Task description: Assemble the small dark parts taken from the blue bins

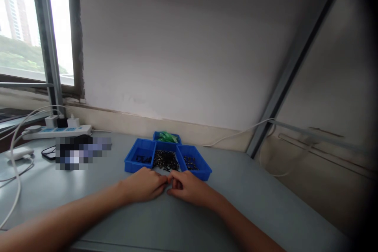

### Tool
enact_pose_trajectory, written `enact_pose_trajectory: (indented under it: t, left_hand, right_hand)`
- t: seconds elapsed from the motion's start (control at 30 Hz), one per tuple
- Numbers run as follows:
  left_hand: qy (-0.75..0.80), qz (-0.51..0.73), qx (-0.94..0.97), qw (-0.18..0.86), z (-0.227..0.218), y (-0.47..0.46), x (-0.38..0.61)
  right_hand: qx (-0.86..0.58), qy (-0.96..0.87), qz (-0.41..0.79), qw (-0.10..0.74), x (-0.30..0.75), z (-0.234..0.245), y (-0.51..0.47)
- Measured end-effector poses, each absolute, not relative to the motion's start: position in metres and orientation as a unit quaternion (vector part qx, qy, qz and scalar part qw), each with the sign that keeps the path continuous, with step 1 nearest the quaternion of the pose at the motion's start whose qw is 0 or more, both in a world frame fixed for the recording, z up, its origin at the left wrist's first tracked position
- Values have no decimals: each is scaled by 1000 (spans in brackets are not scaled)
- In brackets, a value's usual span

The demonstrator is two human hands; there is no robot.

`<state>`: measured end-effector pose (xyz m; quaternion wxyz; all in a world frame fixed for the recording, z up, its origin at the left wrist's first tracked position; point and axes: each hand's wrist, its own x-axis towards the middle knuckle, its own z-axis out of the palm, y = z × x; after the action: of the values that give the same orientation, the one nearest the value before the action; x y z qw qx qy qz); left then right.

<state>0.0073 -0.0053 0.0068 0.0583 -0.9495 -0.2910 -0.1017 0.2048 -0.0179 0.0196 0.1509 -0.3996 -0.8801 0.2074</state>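
The left forearm (73, 212) and right forearm (245, 220), cut off by the picture's edges, lead to the left hand (144, 185) and right hand (190, 189), which meet with curled fingers; whether either grips anything, I cannot tell. Just beyond lies one pile of dark small parts (165, 158), uncountable, between two blue bins (138, 166) whose far ends slant inward. A third bin (155, 135), farther, holds green plastic (167, 137).

I've got a grey table (254, 201) across lower frame: blue bins (165, 147) centre, white power strip (79, 131) and white adapter (19, 152) left.
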Motion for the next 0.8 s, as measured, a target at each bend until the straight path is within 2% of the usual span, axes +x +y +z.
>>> enact_pose_trajectory:
  t: [0.23, 0.47, 0.6, 0.8]
  left_hand:
    - [-286, -95, -952, 59, 10, -7, 8]
    - [-282, -109, -951, 61, 10, -8, 7]
    - [-279, -129, -950, 63, 13, -9, 7]
    - [-229, -153, -960, 44, 12, -9, 7]
  right_hand:
    - [-402, -887, 162, 157, 204, 23, -21]
    - [-425, -888, 120, 127, 206, 24, -19]
    - [-432, -889, 114, 97, 206, 21, -18]
    - [-414, -896, 126, 97, 204, 14, -18]
